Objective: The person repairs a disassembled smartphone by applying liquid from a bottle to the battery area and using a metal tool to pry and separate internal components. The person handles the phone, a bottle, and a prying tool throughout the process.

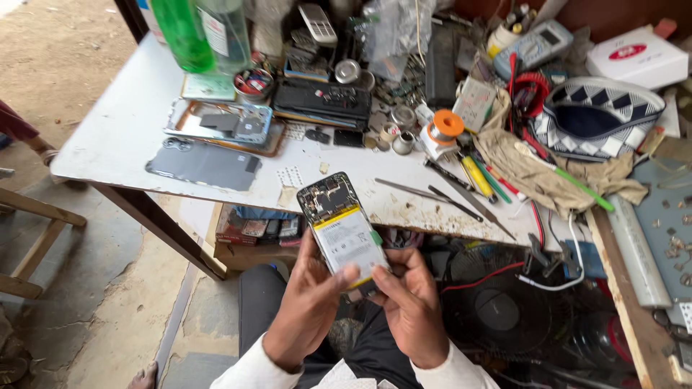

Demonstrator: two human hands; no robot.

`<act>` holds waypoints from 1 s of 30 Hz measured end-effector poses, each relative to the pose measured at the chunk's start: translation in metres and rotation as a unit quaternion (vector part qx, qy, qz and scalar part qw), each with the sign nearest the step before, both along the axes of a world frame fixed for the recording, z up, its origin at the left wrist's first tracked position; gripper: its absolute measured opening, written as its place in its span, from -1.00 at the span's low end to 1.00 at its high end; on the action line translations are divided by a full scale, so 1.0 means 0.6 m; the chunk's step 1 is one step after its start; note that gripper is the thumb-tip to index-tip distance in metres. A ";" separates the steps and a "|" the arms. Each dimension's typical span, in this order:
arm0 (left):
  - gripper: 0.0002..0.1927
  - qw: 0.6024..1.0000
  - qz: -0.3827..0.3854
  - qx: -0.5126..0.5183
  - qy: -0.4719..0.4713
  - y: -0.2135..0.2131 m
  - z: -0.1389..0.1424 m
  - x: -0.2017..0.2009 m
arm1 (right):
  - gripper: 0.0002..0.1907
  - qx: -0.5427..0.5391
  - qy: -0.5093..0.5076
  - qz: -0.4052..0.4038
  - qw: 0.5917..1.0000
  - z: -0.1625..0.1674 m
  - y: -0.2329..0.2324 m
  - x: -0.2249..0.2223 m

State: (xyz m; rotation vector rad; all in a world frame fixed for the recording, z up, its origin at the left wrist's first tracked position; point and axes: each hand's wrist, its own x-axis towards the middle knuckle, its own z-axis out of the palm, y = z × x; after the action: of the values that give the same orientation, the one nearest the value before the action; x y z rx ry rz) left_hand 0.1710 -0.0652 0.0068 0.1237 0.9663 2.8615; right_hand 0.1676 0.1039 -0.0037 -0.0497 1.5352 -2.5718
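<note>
**Guide:** Fingers (315,268) of your left hand (306,310) are curled around the left edge of the opened phone (340,227), thumb tip pressed flat on the white battery (351,241). Your right hand (411,310) pinches the phone's bottom end, thumb on top. The phone hangs in the air just off the front edge of the worktable (108,137), above your lap.

**Operator:** How do I handle it well here?

**Guide:** I'd say keep the left grip on the frame only, press the battery lightly, and work from the bottom end so the bare circuit board at the top stays untouched.

**Operator:** And the packaging around?

**Guide:** At the table's back left corner stand a green bottle (180,32) and a clear one with a white label. Along the front edge lies a grey back cover (205,166). Mid-table, an orange solder spool (447,126). At the back right corner sits a flat white box (638,57) with a red oval mark.
</note>
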 end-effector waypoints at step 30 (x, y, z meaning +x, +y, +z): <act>-0.11 0.994 0.008 -0.070 -0.085 -0.027 -0.009 -0.166 | -0.69 0.339 -0.032 0.070 0.938 0.066 0.024 -0.234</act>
State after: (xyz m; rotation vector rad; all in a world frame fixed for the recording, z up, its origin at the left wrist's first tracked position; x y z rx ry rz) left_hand 0.0716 -0.0816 0.0013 -0.1373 1.1316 2.7513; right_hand 0.0270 0.1180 0.0357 0.0042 2.2011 -1.7949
